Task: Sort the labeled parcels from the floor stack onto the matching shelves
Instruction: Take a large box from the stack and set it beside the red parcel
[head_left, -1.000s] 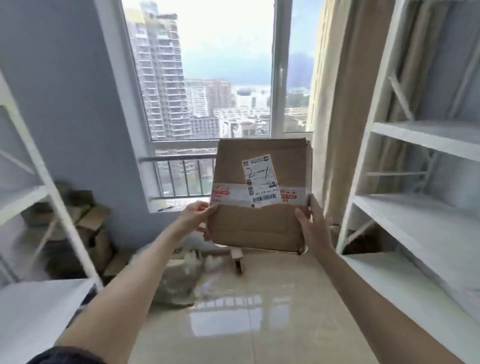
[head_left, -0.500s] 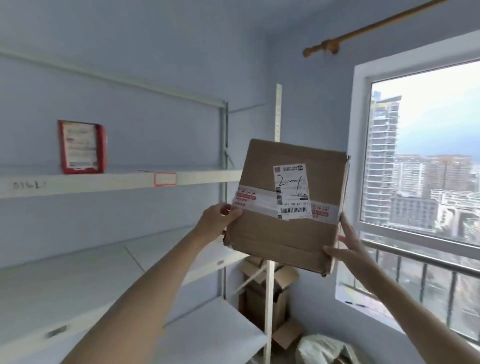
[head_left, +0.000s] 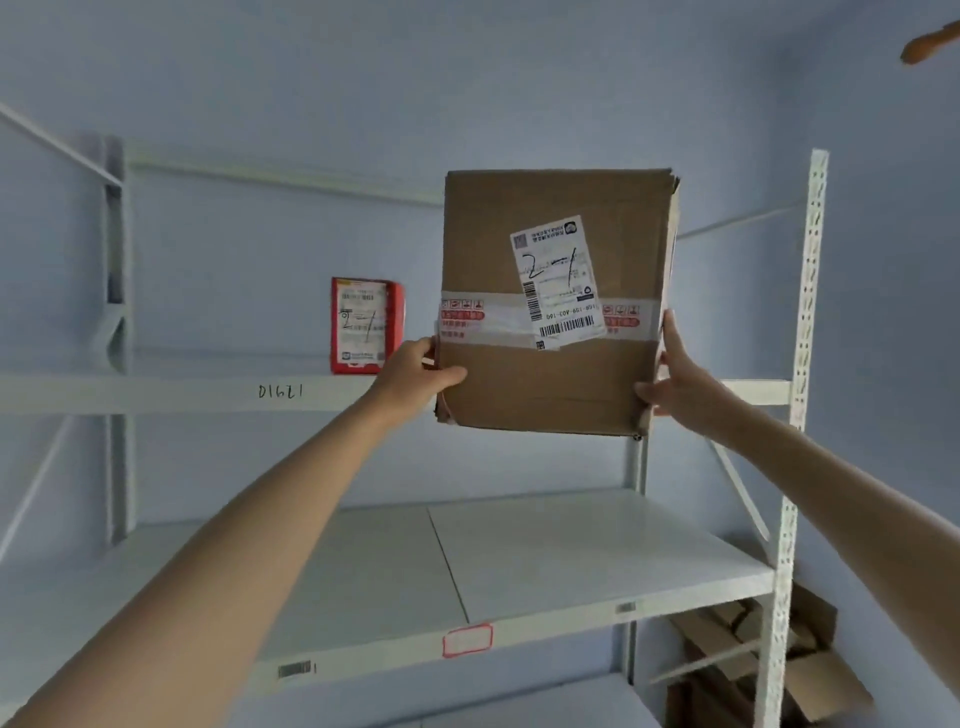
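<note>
The left hand (head_left: 415, 371) and right hand (head_left: 675, 382) grip the cardboard parcel (head_left: 550, 374) by its sides, raised before the upper shelf (head_left: 156, 395). The placing step seems in hand; next the parcel should probably go beside the red parcel (head_left: 366, 325), whose label looks alike.

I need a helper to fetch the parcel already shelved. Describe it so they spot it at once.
Look at the white shelving rack against the blue wall, upper shelf. A small red parcel stands upright there, unlike the big brown cardboard box held beside it.
</note>
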